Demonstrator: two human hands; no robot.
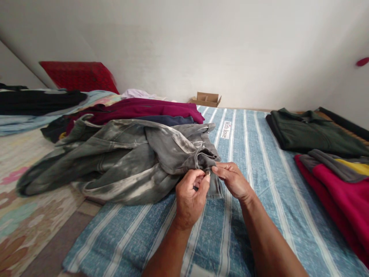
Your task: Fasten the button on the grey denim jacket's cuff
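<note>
A crumpled grey washed-denim garment [123,157] lies across the left part of a blue striped sheet [259,161]. My left hand [190,198] pinches the garment's waistband corner, thumb and fingers closed around a small metal button. My right hand [233,179] grips the same waistband edge from the right, fingertips meeting the left hand's. Both forearms reach in from the bottom of the view.
A maroon garment [144,107] and dark clothes lie piled behind the grey one. Folded dark green [311,130] and magenta-grey [340,184] clothes sit at the right. A small cardboard box [206,99] stands by the wall, a red cushion [79,75] at far left.
</note>
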